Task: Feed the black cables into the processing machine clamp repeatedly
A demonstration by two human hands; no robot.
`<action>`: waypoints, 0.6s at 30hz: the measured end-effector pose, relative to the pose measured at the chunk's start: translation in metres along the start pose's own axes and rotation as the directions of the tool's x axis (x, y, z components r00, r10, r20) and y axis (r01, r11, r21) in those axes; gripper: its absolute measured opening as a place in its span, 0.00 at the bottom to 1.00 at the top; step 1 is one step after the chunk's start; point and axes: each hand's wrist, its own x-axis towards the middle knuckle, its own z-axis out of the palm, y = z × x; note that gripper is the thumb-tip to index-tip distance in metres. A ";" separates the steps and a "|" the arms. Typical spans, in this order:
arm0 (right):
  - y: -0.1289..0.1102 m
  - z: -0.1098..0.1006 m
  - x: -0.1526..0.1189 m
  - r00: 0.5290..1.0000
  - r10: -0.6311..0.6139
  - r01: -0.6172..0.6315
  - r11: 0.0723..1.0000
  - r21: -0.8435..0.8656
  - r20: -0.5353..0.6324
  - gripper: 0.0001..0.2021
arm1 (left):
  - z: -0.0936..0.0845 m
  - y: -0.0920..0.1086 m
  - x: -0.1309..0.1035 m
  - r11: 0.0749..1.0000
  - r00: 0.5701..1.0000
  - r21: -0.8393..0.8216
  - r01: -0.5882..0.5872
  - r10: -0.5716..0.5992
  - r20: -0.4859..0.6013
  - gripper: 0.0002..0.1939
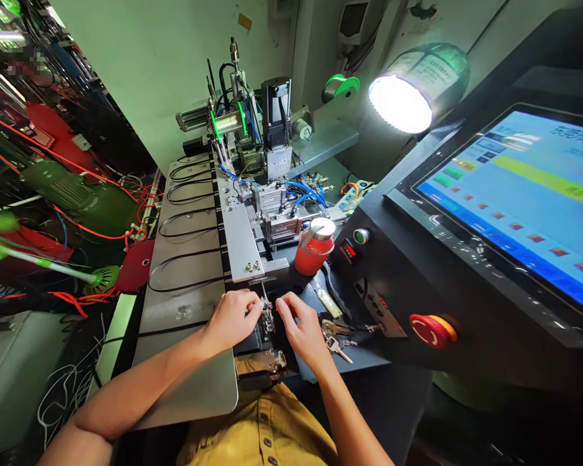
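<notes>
My left hand (236,316) is closed, its thumb and fingertips drawn together at the left side of a small metal fixture (268,317). A black cable (162,331) crosses the grey plate and disappears beneath this hand; whether the fingers grip its end is hidden. On the fixture's other side, my right hand (298,323) has curled fingers, with thumb and forefinger pinched close to the metal. Anything between those fingertips is too small to make out. Further along the machine's rail (243,243), several looped black cables (187,223) lie with their ends at its edge.
A red cup (313,249) stands beyond my right hand, and keys (339,349) lie beside it. At right are an emergency stop button (432,330) and a lit touchscreen (515,200). A bright lamp (401,103) hangs above. Metal cylinders (282,226) stand behind the rail.
</notes>
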 end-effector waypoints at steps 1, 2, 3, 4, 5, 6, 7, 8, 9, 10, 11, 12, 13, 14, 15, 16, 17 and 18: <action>0.000 0.003 0.003 1.000 -0.008 0.008 1.000 -0.006 0.019 0.15 | 0.000 0.001 0.000 1.000 1.000 0.011 -0.006 0.006 -0.004 0.13; 0.001 0.006 0.005 0.999 -0.019 0.019 1.000 -0.008 0.031 0.16 | 0.000 0.001 0.001 1.000 1.000 0.022 -0.011 0.011 -0.007 0.13; 0.002 0.009 0.006 0.999 -0.030 0.030 1.000 -0.003 0.033 0.16 | 0.000 0.001 0.002 0.999 1.000 0.031 -0.016 0.016 -0.009 0.13; 0.002 0.011 0.007 0.999 -0.038 0.038 0.999 0.012 0.030 0.16 | 0.000 0.002 0.002 0.999 1.000 0.040 -0.020 0.021 -0.010 0.13; 0.003 0.014 0.008 0.999 -0.042 0.041 0.998 0.036 0.027 0.16 | 0.001 0.002 0.002 0.998 1.000 0.050 -0.025 0.026 -0.012 0.13; 0.005 0.016 0.009 0.999 -0.042 0.040 0.997 0.071 0.024 0.16 | 0.001 0.002 0.002 0.998 0.999 0.063 -0.031 0.032 -0.015 0.13; 0.006 0.017 0.009 0.999 -0.039 0.036 0.993 0.112 0.023 0.16 | 0.002 0.001 0.001 0.996 0.999 0.080 -0.039 0.041 -0.022 0.13; 0.008 0.019 0.009 0.999 -0.034 0.031 0.988 0.154 0.022 0.16 | 0.003 0.001 0.000 0.994 0.998 0.099 -0.050 0.053 -0.032 0.12; 0.010 0.020 0.009 0.999 -0.029 0.024 0.981 0.192 0.022 0.16 | 0.004 0.000 -0.002 0.991 0.996 0.117 -0.062 0.069 -0.049 0.12; 0.012 0.021 0.009 1.000 -0.023 0.018 0.975 0.223 0.018 0.16 | 0.005 -0.002 -0.004 0.988 0.993 0.131 -0.077 0.088 -0.077 0.11; 0.014 0.022 0.008 1.000 -0.017 0.014 0.970 0.244 0.013 0.16 | 0.005 -0.003 -0.007 0.985 0.988 0.142 -0.097 0.113 -0.109 0.10; 0.016 0.022 0.008 1.000 -0.013 0.011 0.966 0.258 0.009 0.16 | 0.006 -0.005 -0.010 0.980 0.979 0.152 -0.128 0.149 -0.137 0.09; 0.017 0.023 0.007 1.000 -0.011 0.009 0.964 0.266 0.007 0.16 | 0.007 -0.007 -0.012 0.971 0.968 0.167 -0.168 0.195 -0.157 0.09; 0.018 0.023 0.007 1.000 -0.011 0.009 0.962 0.274 0.008 0.16 | 0.007 -0.009 -0.015 0.958 0.955 0.189 -0.216 0.248 -0.165 0.10; 0.019 0.024 0.007 1.000 -0.012 0.008 0.959 0.282 0.010 0.15 | 0.007 -0.010 -0.017 0.938 0.940 0.223 -0.264 0.303 -0.160 0.11; 0.019 0.024 0.006 1.000 -0.012 0.008 0.957 0.289 0.012 0.15 | 0.007 -0.011 -0.019 0.911 0.923 0.270 -0.312 0.358 -0.143 0.12; 0.019 0.024 0.006 1.000 -0.011 0.007 0.956 0.294 0.013 0.15 | 0.006 -0.012 -0.020 0.877 0.904 0.325 -0.354 0.410 -0.121 0.13; 0.019 0.025 0.006 1.000 -0.008 0.004 0.955 0.297 0.012 0.16 | 0.006 -0.012 -0.020 0.836 0.883 0.384 -0.391 0.459 -0.101 0.14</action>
